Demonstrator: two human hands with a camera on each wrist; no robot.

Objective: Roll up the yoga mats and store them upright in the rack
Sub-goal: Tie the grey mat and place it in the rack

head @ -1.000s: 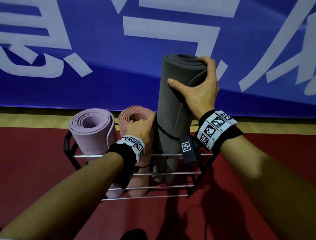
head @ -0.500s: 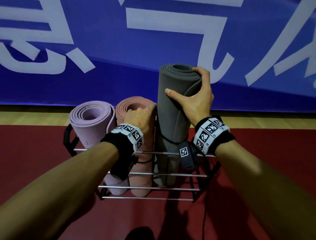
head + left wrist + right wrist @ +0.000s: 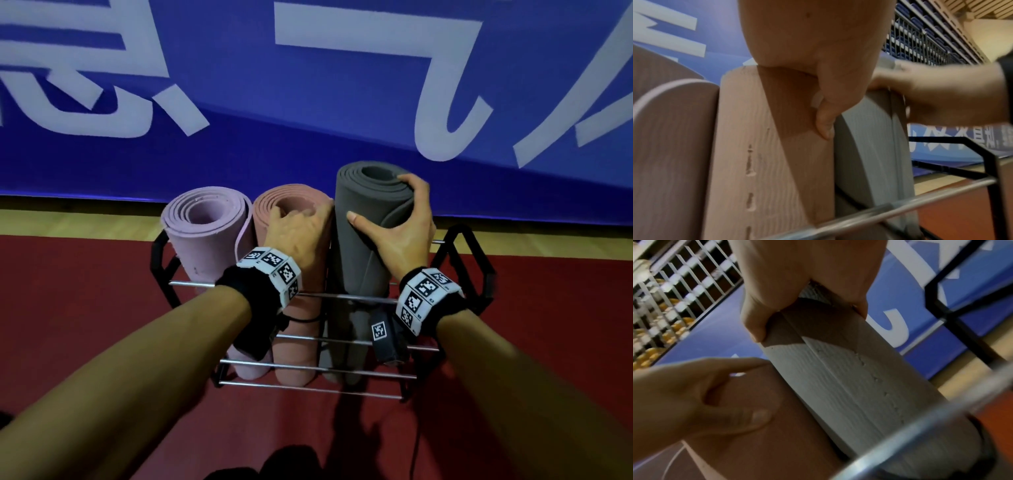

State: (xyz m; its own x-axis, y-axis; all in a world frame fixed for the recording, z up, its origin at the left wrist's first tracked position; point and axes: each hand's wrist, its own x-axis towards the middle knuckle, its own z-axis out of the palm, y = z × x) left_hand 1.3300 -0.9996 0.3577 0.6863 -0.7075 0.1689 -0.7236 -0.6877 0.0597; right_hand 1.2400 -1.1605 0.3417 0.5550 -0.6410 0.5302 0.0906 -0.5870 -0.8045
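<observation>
Lowered, grey mat (image 3: 363, 240) stands in rack (image 3: 479, 274) beside two others.

Light: dim in the head view.
Shadows: dark patch on floor (image 3: 342, 428) at 6 o'clock.
Blur: wrist views soft; rail (image 3: 920, 434) smeared at 5 o'clock.

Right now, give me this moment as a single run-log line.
right hand grips rolled grey yoga mat top | left hand holds rolled pink yoga mat | rolled lilac yoga mat upright | all in wire rack
</observation>
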